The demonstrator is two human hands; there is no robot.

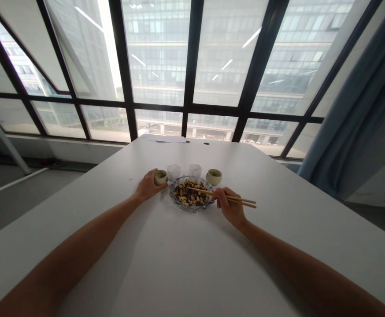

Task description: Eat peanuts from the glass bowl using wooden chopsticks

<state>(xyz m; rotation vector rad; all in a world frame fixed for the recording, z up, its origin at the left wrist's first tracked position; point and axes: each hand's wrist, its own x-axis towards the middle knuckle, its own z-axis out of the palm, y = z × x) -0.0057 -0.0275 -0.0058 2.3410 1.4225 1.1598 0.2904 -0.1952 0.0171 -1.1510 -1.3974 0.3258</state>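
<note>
My left hand [148, 186] is wrapped round a small pale green cup [160, 177] standing on the table, left of a glass bowl. In my right hand [229, 206] is a pair of wooden chopsticks [242, 201], their tips reaching down to the food in the bowl. The clear glass bowl [194, 209], with a scalloped rim, holds a mix of pale nuts and dark seeds [192, 192]; their exact kind is hard to make out. Whether the chopstick tips pinch a piece cannot be seen.
Behind the bowl stand two translucent white cups [174, 172] and, to the right, a second pale green cup [214, 177]. All rest on a long white table [179, 264]. Paper sheets [162, 138] lie at its far end by the windows. A blue curtain [354, 110] hangs at right.
</note>
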